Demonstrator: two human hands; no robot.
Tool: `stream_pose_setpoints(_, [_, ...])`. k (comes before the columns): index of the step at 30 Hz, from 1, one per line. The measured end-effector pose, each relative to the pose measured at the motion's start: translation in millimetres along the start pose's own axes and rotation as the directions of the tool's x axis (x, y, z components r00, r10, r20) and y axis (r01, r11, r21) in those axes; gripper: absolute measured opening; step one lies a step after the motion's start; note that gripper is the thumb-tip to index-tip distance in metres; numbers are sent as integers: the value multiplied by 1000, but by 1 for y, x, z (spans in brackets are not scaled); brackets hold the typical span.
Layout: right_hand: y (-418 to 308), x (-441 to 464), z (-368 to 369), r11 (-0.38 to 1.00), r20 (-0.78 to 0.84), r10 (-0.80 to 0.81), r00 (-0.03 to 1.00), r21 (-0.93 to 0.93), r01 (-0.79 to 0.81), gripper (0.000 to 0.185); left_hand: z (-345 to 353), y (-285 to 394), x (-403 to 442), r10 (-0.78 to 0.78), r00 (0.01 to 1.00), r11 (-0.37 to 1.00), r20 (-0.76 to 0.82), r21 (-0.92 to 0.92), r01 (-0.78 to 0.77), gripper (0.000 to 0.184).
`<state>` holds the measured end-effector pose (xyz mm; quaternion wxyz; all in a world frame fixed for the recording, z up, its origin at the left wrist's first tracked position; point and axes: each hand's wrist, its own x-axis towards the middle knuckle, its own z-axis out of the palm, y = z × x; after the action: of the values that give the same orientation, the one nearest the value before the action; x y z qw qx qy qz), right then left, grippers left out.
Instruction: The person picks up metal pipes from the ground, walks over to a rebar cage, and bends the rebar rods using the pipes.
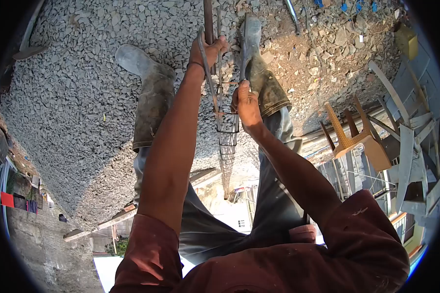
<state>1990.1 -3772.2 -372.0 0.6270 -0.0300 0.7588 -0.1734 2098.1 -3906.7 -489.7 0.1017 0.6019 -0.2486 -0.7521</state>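
Observation:
A long, narrow rebar cage runs between my legs, its lengthwise bars joined by square stirrups. My left hand is closed at the cage's far end, around a thick brown steel bar. One grey cage bar crosses in front of that hand's wrist. Lower and to the right, my right hand is closed with its thumb on top, at the cage's right-hand bar. Whether a small tool or wire is also inside its fingers is hidden.
Grey gravel covers the ground beneath me. Muddy rubber boots stand on either side of the cage. At right are a brown chair and a pile of scrap boards. A timber beam lies at lower left.

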Motion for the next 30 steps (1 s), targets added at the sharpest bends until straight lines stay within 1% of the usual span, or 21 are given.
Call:
stream_pose_setpoints(1, [-3,4,4,1000,0,4,1000,-26,-4,75,-2,-4,4,11,1000,1000,-4,1,-11,27])
stream_pose_setpoints(3, [2,6,9,999,-2,10,1000,-43,-10,77,-3,-13,3,6,995,990,-102,-141,-21,24])
stream_pose_setpoints(4, [3,10,12,999,1,22,1000,-40,-22,78,-8,-14,4,-13,990,999,-144,-43,7,24])
stream_pose_setpoints(5, [2,16,15,999,4,25,1000,-35,-25,79,-17,-20,8,10,989,999,-147,-31,-14,24])
stream_pose_setpoints(7, [-3,19,21,997,-2,0,1000,-75,0,80,-32,-21,4,76,957,954,-279,299,11,28])
stream_pose_setpoints(9, [6,32,24,990,0,0,1000,-143,0,80,-53,-3,-4,-13,967,868,-253,477,136,26])
stream_pose_setpoints(10, [7,39,23,996,-17,11,1000,-91,-13,69,-63,-2,-9,7,969,875,-248,470,114,26])
stream_pose_setpoints(14, [12,66,2,996,43,78,996,-46,-76,70,-94,7,-41,84,975,845,-206,534,40,22])
stream_pose_setpoints(15, [0,65,-2,997,41,65,997,-45,-63,70,-94,14,-52,97,974,845,-203,535,27,22])
stream_pose_setpoints(17, [-21,57,-10,998,145,60,988,-22,-58,72,-92,33,-77,-97,958,931,-270,315,183,21])
stream_pose_setpoints(18, [-27,55,-19,992,230,125,965,-12,-126,70,-90,45,-88,-87,959,934,-271,314,174,21])
stream_pose_setpoints(19, [-25,54,-25,993,231,118,966,-14,-118,70,-88,59,-101,-146,953,943,-267,255,216,21])
stream_pose_setpoints(20, [-22,54,-28,998,275,61,959,-14,-59,67,-87,71,-113,-204,944,946,-259,197,259,20])
stream_pose_setpoints(21, [-26,50,-26,1000,319,4,948,-11,-1,63,-88,80,-124,-196,945,948,-262,197,251,20])
stream_pose_setpoints(23, [-17,49,-23,998,298,34,954,38,-47,62,-86,94,-145,-258,941,941,-218,161,296,19])
stream_pose_setpoints(24, [7,60,-19,956,65,-143,988,-250,155,72,-84,98,-156,-255,942,943,-219,161,293,19])
stream_pose_setpoints(25, [20,66,-14,796,-109,-374,921,-548,258,89,-80,101,-166,-251,943,948,-218,141,285,19])
stream_pose_setpoints(26, [16,71,-9,846,-130,-326,936,-482,228,105,-77,106,-174,-244,945,954,-218,122,275,20])
stream_pose_setpoints(27, [4,76,-7,844,-128,-335,934,-482,236,105,-74,111,-181,-236,947,956,-220,120,266,20])
stream_pose_setpoints(29, [-17,86,-3,832,-116,-230,966,-538,134,103,-70,118,-196,-281,934,953,-218,50,299,21])
stream_pose_setpoints(30, [10,105,2,829,-158,-417,895,-469,304,90,-69,118,-203,-305,928,947,-216,37,320,21])
